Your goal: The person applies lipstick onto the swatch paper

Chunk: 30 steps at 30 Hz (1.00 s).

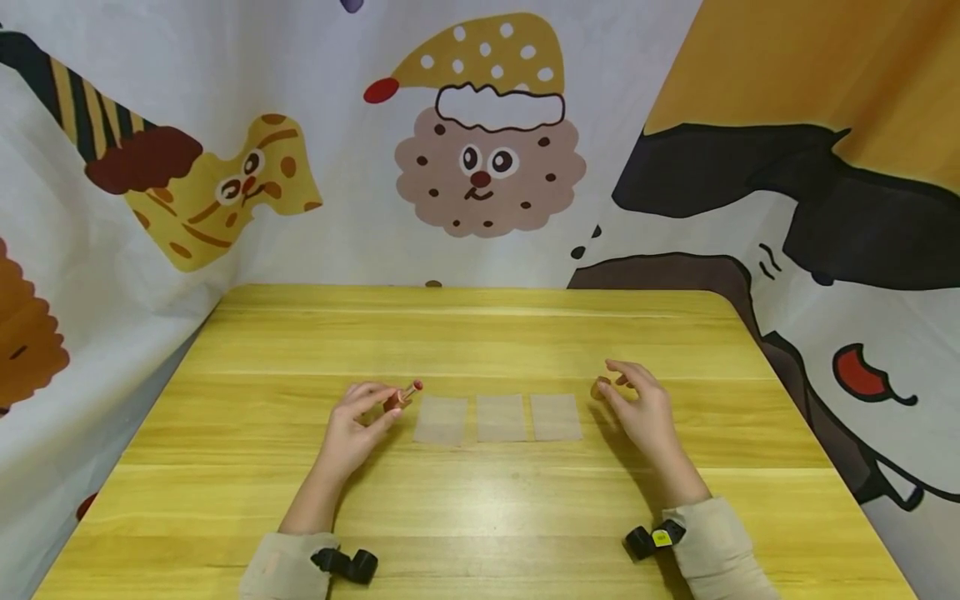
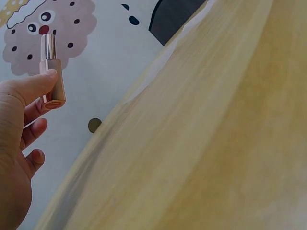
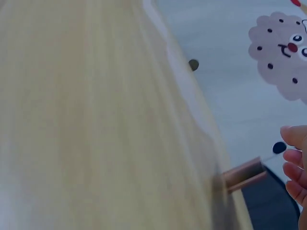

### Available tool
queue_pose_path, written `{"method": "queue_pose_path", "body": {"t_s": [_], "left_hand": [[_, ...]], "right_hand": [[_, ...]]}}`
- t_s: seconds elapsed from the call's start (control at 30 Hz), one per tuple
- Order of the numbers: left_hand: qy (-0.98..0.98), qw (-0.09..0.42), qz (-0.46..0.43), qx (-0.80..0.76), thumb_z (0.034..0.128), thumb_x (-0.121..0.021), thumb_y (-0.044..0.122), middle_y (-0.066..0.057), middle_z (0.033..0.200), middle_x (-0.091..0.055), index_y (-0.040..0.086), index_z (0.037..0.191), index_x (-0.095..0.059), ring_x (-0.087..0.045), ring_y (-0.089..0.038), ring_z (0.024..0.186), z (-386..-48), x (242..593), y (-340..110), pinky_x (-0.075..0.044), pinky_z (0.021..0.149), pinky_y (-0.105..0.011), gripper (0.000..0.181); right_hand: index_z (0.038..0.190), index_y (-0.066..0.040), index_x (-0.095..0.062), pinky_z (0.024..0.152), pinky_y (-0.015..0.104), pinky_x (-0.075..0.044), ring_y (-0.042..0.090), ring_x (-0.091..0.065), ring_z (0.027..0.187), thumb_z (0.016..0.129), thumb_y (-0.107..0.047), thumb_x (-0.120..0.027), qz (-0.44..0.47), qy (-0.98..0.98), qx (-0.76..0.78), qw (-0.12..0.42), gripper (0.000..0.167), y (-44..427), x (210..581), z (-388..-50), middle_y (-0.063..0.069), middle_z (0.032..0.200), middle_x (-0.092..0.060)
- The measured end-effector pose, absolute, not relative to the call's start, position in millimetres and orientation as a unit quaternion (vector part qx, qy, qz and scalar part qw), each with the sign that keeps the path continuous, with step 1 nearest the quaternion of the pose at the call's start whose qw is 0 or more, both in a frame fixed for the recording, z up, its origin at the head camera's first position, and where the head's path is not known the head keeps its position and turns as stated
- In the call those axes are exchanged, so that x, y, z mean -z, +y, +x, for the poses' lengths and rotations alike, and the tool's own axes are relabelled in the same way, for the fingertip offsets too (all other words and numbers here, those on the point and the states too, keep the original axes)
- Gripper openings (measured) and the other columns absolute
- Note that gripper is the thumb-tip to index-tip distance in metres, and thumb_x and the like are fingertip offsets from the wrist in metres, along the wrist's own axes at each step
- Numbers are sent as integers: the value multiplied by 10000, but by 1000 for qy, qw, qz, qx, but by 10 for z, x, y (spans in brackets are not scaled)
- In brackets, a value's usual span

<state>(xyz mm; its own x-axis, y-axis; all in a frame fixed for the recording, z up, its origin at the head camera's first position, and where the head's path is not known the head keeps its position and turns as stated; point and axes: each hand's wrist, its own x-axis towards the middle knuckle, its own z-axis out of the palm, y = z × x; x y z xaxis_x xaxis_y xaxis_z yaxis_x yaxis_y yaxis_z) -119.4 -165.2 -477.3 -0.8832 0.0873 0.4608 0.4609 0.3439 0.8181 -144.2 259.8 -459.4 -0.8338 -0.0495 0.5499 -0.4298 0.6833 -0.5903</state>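
Observation:
My left hand pinches an uncapped lipstick between thumb and fingers, its red tip pointing up to the right, left of three paper squares. In the left wrist view the thumb of this hand lies across the rose-gold case. A small rose-gold cap is at the fingertips of my right hand, right of the squares. The right wrist view shows the cap standing on the table, with a gap between it and the curved fingers of the right hand.
Three thin, pale squares lie in a row on the wooden table: left, middle and right. A cartoon-printed curtain hangs behind the table's far edge. Each wrist wears a black camera mount.

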Motion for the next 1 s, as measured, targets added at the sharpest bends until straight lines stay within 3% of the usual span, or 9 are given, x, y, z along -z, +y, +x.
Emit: {"method": "queue_pose_path", "body": {"t_s": [0.13, 0.27, 0.4, 0.53, 0.6, 0.73, 0.77, 0.87, 1.0], "left_hand": [[-801, 167, -170, 549, 778, -761, -39, -22, 1048, -660, 11, 1040, -724, -517, -180, 1026, -1199, 4781, -1651, -426, 848, -252, 269], [-800, 169, -173, 550, 773, -760, -54, -28, 1045, -660, 8, 1042, -722, -518, -184, 1025, -1205, 4786, -1651, -416, 856, -228, 279], [-800, 173, -176, 547, 765, -762, -64, -32, 1048, -657, -7, 1042, -718, -520, -182, 1029, -1205, 4778, -1652, -413, 863, -222, 286], [-802, 174, -177, 543, 759, -763, -75, -39, 1054, -654, -17, 1044, -715, -518, -186, 1032, -1201, 4775, -1650, -410, 862, -232, 295], [-803, 173, -177, 542, 759, -762, -76, -42, 1060, -652, -20, 1049, -712, -515, -188, 1037, -1200, 4779, -1648, -409, 861, -233, 299], [-804, 170, -173, 543, 764, -764, -62, -38, 1070, -650, -15, 1052, -712, -512, -183, 1046, -1197, 4780, -1649, -412, 865, -230, 297], [-804, 170, -172, 544, 766, -765, -58, -37, 1072, -649, -14, 1052, -712, -512, -182, 1047, -1195, 4778, -1650, -415, 863, -230, 295], [-803, 170, -173, 544, 765, -764, -61, -34, 1070, -649, -14, 1052, -713, -513, -182, 1043, -1193, 4777, -1649, -423, 855, -233, 295], [-803, 172, -176, 542, 758, -762, -79, -43, 1062, -653, -23, 1050, -710, -514, -185, 1033, -1196, 4788, -1647, -418, 847, -229, 302]], "right_hand": [[1133, 9, -668, 721, 248, -481, 248, -585, 857, 776, 50, -762, 154, -867, -388, 272, 371, 2514, 4518, -1436, 131, 1079, -655], [1129, 19, -665, 754, 262, -477, 224, -587, 844, 771, 57, -763, 172, -855, -402, 277, 373, 2398, 4449, -1431, 123, 1080, -656], [1125, 6, -674, 701, 304, -499, 247, -588, 842, 779, 35, -767, 176, -843, -429, 271, 359, 2248, 4411, -1437, 110, 1075, -664], [1119, -13, -682, 613, 191, -457, 268, -590, 852, 780, 31, -764, 175, -831, -461, 259, 351, 2087, 4384, -1439, 108, 1077, -666], [1113, -8, -682, 636, 158, -431, 278, -589, 846, 773, 50, -760, 179, -824, -470, 260, 354, 1999, 4363, -1433, 128, 1068, -668], [1079, 64, -667, 725, 294, -485, 321, -592, 807, 747, 121, -747, 210, -810, -479, 266, 346, 1781, 4238, -1367, 206, 1020, -665], [1074, 79, -662, 806, 331, -450, 333, -589, 803, 745, 131, -743, 217, -807, -480, 265, 343, 1725, 4198, -1344, 223, 1012, -661], [1056, 107, -654, 783, 457, -450, 354, -585, 789, 746, 143, -734, 229, -802, -488, 258, 323, 1579, 4101, -1283, 250, 989, -654], [1072, 93, -656, 753, 385, -487, 382, -576, 816, 768, 129, -724, 217, -796, -517, 227, 314, 1445, 4085, -1246, 247, 1001, -648]]}}
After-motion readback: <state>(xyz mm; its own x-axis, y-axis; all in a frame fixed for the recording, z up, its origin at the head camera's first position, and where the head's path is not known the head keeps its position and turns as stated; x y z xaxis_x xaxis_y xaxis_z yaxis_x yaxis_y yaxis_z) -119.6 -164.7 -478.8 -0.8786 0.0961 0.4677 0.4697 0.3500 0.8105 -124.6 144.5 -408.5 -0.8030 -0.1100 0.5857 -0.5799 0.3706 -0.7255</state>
